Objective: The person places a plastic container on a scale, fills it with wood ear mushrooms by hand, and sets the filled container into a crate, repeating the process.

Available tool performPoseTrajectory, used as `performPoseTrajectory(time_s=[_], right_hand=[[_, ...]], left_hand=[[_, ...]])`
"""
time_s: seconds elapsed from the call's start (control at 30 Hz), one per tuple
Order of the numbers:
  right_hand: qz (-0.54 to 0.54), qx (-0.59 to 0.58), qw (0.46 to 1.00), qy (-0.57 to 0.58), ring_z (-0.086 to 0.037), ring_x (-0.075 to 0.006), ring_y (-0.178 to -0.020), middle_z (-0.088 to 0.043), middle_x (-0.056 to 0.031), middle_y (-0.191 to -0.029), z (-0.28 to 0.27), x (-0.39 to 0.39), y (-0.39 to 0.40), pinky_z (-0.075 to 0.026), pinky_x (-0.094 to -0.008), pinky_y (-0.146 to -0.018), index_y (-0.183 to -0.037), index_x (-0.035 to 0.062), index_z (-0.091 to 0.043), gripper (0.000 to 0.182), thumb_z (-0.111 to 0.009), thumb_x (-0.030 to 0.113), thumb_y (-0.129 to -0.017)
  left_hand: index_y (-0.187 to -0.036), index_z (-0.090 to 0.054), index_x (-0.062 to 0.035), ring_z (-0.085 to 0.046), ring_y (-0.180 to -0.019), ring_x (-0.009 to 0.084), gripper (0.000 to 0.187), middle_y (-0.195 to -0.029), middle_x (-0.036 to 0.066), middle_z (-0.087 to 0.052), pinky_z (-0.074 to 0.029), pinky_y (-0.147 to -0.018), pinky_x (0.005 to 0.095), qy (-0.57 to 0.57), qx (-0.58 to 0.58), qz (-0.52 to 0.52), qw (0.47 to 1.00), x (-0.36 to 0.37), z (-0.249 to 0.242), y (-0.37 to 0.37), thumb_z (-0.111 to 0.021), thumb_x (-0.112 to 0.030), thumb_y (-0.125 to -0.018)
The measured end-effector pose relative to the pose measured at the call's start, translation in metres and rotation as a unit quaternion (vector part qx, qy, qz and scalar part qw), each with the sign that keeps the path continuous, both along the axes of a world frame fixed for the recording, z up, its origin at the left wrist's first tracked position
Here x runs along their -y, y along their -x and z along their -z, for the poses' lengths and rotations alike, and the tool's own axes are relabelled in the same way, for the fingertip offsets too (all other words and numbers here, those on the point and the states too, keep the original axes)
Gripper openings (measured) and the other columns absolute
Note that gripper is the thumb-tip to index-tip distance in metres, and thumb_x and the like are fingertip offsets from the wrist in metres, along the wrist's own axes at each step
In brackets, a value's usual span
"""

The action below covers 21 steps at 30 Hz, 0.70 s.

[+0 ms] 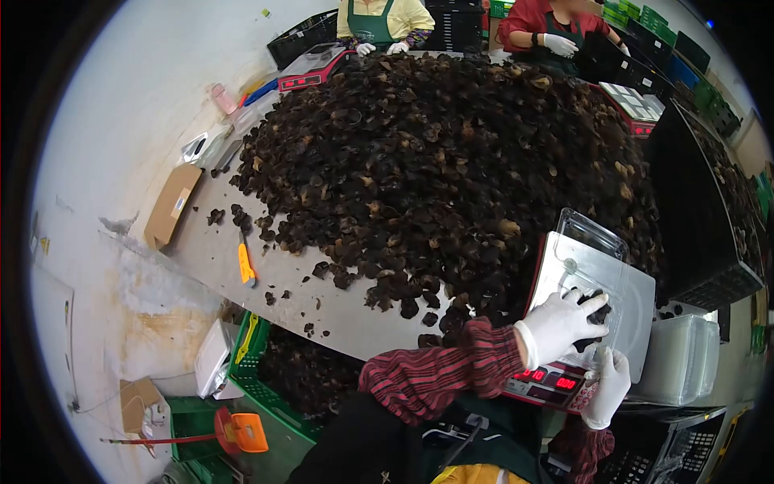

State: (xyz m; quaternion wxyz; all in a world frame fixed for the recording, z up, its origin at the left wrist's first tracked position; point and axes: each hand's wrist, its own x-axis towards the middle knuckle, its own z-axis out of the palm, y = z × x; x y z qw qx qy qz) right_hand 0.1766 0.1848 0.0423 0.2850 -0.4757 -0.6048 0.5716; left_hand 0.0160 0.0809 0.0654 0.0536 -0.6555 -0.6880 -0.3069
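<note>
A digital scale (637, 290) stands at the table's near right, its red display lit. On its plate lies a clear plastic box (617, 327) with dark, curled pieces that look like wood ear mushrooms (595, 310). My left hand (562, 325), in a white glove, rests over these pieces with its fingers spread. At the box's near edge my right hand (609, 390), also gloved, has its fingers pinched on the rim. The clear lid part (592, 232) extends at the far side of the scale, beside the large mushroom heap (451, 169).
Stacked clear boxes (680, 359) stand right of the scale, below a tall black crate (701, 202). A yellow cutter (245, 262) lies on the table (210, 242) at left. Green crates (274, 395) sit below. Two people work across the table near other scales (310, 77).
</note>
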Motion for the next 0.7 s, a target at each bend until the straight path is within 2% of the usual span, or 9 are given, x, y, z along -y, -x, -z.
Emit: performPoseTrajectory(time_s=[0.03, 0.1, 0.17, 0.23, 0.3, 0.4, 0.47, 0.57, 0.7], right_hand=[[-0.001, 0.000, 1.000, 0.000, -0.047, -0.0054, -0.048, -0.061, -0.0041, -0.072, -0.001, -0.002, -0.001, -0.036, -0.0190, -0.044, -0.097, -0.0042, -0.060, 0.022, -0.057, 0.017, -0.094], [-0.030, 0.000, 0.999, -0.018, -0.047, -0.0056, -0.048, -0.061, -0.0041, -0.072, -0.005, -0.005, -0.004, -0.036, -0.0191, -0.045, -0.096, -0.0032, -0.060, 0.023, -0.055, 0.019, -0.095], [-0.023, 0.017, 0.999, -0.028, -0.047, -0.0056, -0.048, -0.061, -0.0035, -0.069, -0.007, -0.007, -0.002, -0.035, -0.0191, -0.045, -0.095, -0.0023, -0.061, 0.023, -0.054, 0.020, -0.096], [-0.032, 0.029, 0.999, -0.027, -0.048, -0.0055, -0.047, -0.060, -0.0033, -0.067, -0.006, -0.009, -0.005, -0.035, -0.0192, -0.044, -0.093, -0.0020, -0.061, 0.023, -0.054, 0.020, -0.096], [-0.035, 0.037, 0.998, -0.025, -0.047, -0.0054, -0.047, -0.059, -0.0031, -0.065, -0.004, -0.010, -0.008, -0.034, -0.0194, -0.044, -0.093, -0.0020, -0.061, 0.023, -0.054, 0.020, -0.096], [-0.037, 0.052, 0.998, -0.025, -0.047, -0.0052, -0.046, -0.058, -0.0025, -0.063, -0.009, -0.010, -0.005, -0.034, -0.0196, -0.044, -0.093, -0.0020, -0.061, 0.023, -0.054, 0.019, -0.096], [-0.033, 0.062, 0.997, -0.022, -0.047, -0.0050, -0.046, -0.057, -0.0023, -0.062, -0.009, -0.008, -0.006, -0.034, -0.0197, -0.044, -0.093, -0.0020, -0.062, 0.023, -0.053, 0.019, -0.097], [-0.036, 0.045, 0.997, -0.048, -0.047, -0.0047, -0.046, -0.057, -0.0017, -0.062, -0.006, -0.009, -0.005, -0.033, -0.0199, -0.044, -0.093, -0.0019, -0.062, 0.023, -0.053, 0.019, -0.097], [-0.047, 0.059, 0.996, -0.047, -0.046, -0.0046, -0.047, -0.059, -0.0026, -0.066, -0.009, -0.009, -0.007, -0.034, -0.0197, -0.044, -0.094, -0.0021, -0.061, 0.023, -0.053, 0.019, -0.097]], left_hand=[[-0.113, -0.061, -0.0146, -0.055, -0.104, 0.0313, 0.037, -0.123, 0.014, -0.050, -0.050, -0.080, 0.0373, 0.000, 0.000, -0.001, 1.000, 0.004, -0.002, 0.005, -0.064, -0.013, -0.076], [-0.112, -0.060, -0.0116, -0.055, -0.104, 0.0295, 0.036, -0.120, 0.014, -0.052, -0.049, -0.079, 0.0357, -0.103, 0.077, 0.033, 0.991, 0.012, -0.010, 0.024, -0.065, -0.018, -0.077], [-0.110, -0.061, -0.0092, -0.055, -0.104, 0.0290, 0.037, -0.118, 0.014, -0.053, -0.049, -0.080, 0.0362, -0.056, 0.265, -0.057, 0.961, 0.028, -0.010, 0.065, -0.067, -0.022, -0.076], [-0.112, -0.061, -0.0110, -0.055, -0.102, 0.0285, 0.039, -0.113, 0.013, -0.055, -0.048, -0.080, 0.0392, -0.015, -0.026, -0.222, 0.974, 0.053, 0.011, 0.118, -0.067, -0.024, -0.076], [-0.113, -0.063, -0.0128, -0.055, -0.099, 0.0272, 0.037, -0.108, 0.011, -0.057, -0.047, -0.080, 0.0416, -0.044, -0.127, -0.443, 0.886, 0.072, 0.062, 0.147, -0.067, -0.025, -0.078], [-0.113, -0.063, -0.0155, -0.053, -0.099, 0.0259, 0.040, -0.104, 0.006, -0.058, -0.044, -0.080, 0.0404, 0.000, -0.044, -0.496, 0.867, 0.107, 0.119, 0.182, -0.069, -0.029, -0.077], [-0.112, -0.065, -0.0157, -0.053, -0.097, 0.0236, 0.039, -0.101, 0.004, -0.059, -0.043, -0.079, 0.0392, 0.076, -0.006, -0.524, 0.848, 0.118, 0.116, 0.187, -0.070, -0.031, -0.076], [-0.097, -0.072, -0.0137, -0.056, -0.093, 0.0236, 0.031, -0.093, 0.003, -0.063, -0.044, -0.080, 0.0370, 0.123, -0.019, -0.533, 0.837, 0.117, 0.117, 0.198, -0.074, -0.029, -0.070], [-0.080, -0.073, -0.0111, -0.059, -0.088, 0.0254, 0.019, -0.085, 0.005, -0.066, -0.048, -0.078, 0.0368, 0.000, 0.079, -0.505, 0.860, 0.124, 0.122, 0.209, -0.075, -0.024, -0.066]])
